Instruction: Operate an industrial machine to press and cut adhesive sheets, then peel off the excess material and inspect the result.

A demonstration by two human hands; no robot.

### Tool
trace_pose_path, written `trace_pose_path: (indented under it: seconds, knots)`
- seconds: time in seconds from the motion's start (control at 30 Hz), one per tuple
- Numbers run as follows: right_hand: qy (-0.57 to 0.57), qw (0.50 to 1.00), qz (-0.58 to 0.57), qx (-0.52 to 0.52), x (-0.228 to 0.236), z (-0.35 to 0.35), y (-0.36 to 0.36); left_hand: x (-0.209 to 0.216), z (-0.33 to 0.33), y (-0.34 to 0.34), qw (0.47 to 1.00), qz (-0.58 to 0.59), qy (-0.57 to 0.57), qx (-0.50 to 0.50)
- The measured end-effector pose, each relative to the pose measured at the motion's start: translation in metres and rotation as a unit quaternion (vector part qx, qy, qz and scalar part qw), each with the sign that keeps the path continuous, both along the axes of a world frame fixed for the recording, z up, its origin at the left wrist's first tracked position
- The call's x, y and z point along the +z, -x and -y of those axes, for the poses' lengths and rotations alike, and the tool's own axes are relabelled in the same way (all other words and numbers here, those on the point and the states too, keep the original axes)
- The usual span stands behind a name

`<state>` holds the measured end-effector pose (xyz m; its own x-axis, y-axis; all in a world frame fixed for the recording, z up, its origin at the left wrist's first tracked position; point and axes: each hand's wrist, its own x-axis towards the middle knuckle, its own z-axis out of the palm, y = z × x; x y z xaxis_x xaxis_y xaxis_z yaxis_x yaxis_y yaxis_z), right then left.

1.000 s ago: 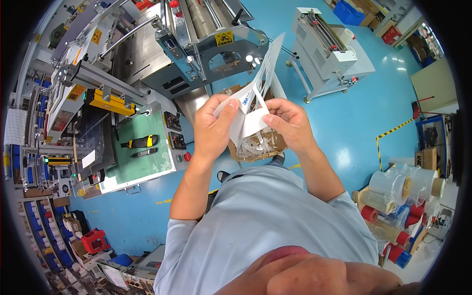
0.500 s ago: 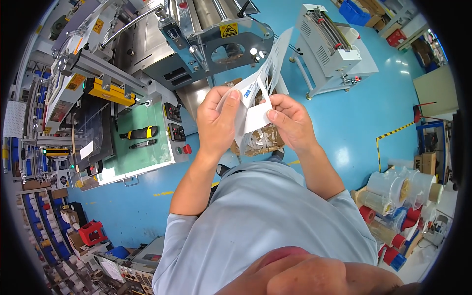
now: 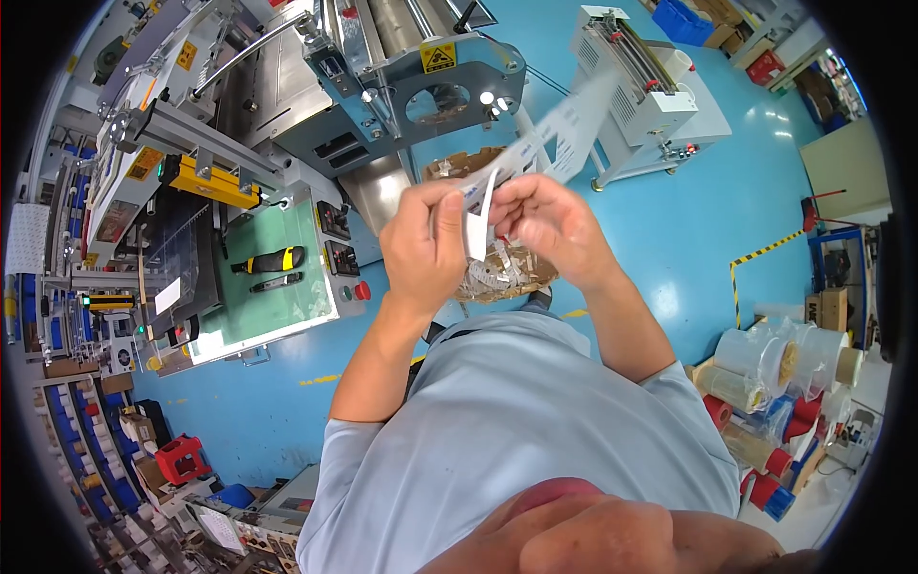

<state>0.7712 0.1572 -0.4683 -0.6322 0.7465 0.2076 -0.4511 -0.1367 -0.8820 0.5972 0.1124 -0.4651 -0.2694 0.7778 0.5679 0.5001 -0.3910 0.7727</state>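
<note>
My left hand (image 3: pixel 424 241) pinches a thin white printed sheet (image 3: pixel 574 129) between thumb and fingers. The sheet has cut-out openings, and its far part sticks up to the right, smeared by motion. A narrow white strip (image 3: pixel 487 206) curls up beside my left thumb, with a small white flap (image 3: pixel 476 236) hanging below it. My right hand (image 3: pixel 557 232) is closed, its fingertips bent in against the strip and sheet; what they pinch is hidden. Beneath both hands stands a brown carton (image 3: pixel 526 287) holding many white paper scraps (image 3: pixel 492 275).
Left of me, a machine's green work surface (image 3: pixel 263 301) bears a yellow-black cutter (image 3: pixel 269 260) and a slimmer dark knife (image 3: pixel 276 281). A large roller machine (image 3: pixel 440 105) stands ahead, a smaller white machine (image 3: pixel 631 105) to its right. Wrapped rolls (image 3: pixel 755 364) lie at right.
The sheet has swung to the right and its far end has tipped away. The white flap has turned edge-on and narrowed. My right fingers have curled in toward the left hand.
</note>
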Motion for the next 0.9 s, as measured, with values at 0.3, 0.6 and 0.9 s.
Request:
trace_pose_path:
  seconds: [0.3,0.6,0.9]
  knots:
    - [0.015,0.986,0.116,-0.120,0.019,-0.003,0.005,0.001,0.007,0.000,1.000,-0.007,-0.002,-0.030]
    - [-0.009,0.994,0.048,-0.101,-0.001,-0.003,-0.003,0.001,0.006,0.011,0.946,0.290,0.098,-0.105]
    - [0.045,0.988,-0.138,-0.042,-0.020,0.003,0.001,0.005,0.005,0.007,0.868,0.450,0.135,-0.160]
